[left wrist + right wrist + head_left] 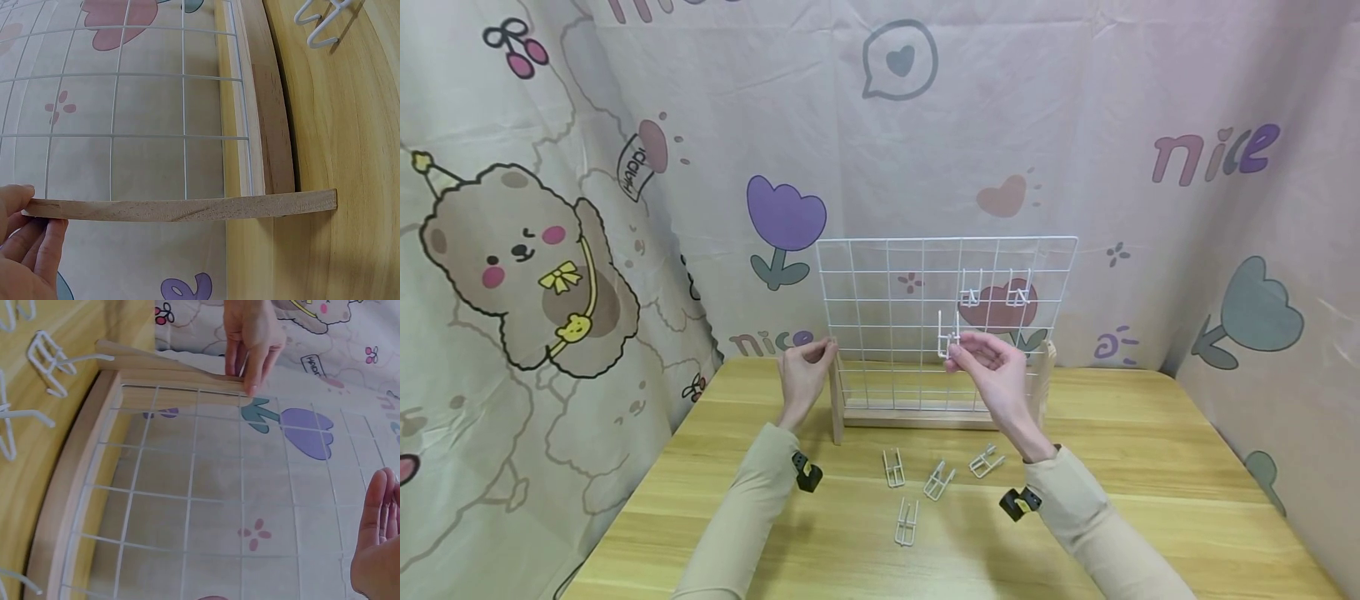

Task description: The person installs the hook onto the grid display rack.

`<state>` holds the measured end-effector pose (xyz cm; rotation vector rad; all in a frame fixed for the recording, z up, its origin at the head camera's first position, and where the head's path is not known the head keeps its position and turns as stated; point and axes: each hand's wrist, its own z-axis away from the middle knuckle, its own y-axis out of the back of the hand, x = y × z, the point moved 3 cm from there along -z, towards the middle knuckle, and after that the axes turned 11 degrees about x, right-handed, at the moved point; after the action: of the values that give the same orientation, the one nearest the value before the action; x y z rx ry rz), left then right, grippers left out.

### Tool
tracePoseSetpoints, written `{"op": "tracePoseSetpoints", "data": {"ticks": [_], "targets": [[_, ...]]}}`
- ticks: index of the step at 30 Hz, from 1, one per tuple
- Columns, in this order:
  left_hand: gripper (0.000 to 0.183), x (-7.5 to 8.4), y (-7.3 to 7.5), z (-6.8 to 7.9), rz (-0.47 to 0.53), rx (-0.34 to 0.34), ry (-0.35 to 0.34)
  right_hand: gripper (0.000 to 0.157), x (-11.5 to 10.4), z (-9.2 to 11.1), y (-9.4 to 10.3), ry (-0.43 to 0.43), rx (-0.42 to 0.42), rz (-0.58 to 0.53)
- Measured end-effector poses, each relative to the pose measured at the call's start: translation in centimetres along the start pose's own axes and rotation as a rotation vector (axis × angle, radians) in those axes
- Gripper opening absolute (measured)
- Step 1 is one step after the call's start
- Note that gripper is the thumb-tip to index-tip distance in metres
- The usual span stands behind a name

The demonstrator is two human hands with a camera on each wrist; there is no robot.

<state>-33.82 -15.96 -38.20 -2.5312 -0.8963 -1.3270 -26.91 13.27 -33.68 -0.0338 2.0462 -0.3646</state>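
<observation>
A white wire grid panel [891, 300] stands upright in a wooden base. My left hand [805, 371] pinches the upper end of its left wooden post [169, 209], thumb on one side and fingers on the other. In front of the grid, right of its middle, my right hand [1000, 375] holds a white wire hook [949, 338] between thumb and fingertips, its two prongs pointing up. That hook is out of sight in the right wrist view, where only part of the right hand [378, 550] shows. Two similar hooks [971, 297] hang higher on the grid's right side.
Several loose white hooks [938, 481] lie on the wooden table [700, 500] in front of the stand, between my forearms. The base's crossbar [917, 417] runs along the grid's bottom. A printed curtain [910, 150] hangs behind and at both sides.
</observation>
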Motion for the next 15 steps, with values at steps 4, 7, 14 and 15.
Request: {"op": "tracePoseSetpoints", "data": {"ticks": [4, 7, 14, 15], "targets": [[0.022, 0.0, 0.0, 0.0, 0.012, -0.010, 0.013, 0.016, -0.5, -0.6, -0.7, 0.012, 0.021, -0.020], [0.023, 0.0, 0.0, 0.0, 0.012, -0.010, 0.016, 0.021, -0.8, -0.9, -1.2, 0.003, 0.041, -0.026], [0.023, 0.0, 0.0, 0.0, 0.005, -0.005, 0.011, 0.024, -1.1, -1.8, -2.3, -0.004, 0.090, -0.076], [0.023, -0.1, 0.0, 0.0, 0.004, -0.006, 0.011, 0.022, -1.2, -1.9, -2.5, -0.005, 0.098, -0.089]]}}
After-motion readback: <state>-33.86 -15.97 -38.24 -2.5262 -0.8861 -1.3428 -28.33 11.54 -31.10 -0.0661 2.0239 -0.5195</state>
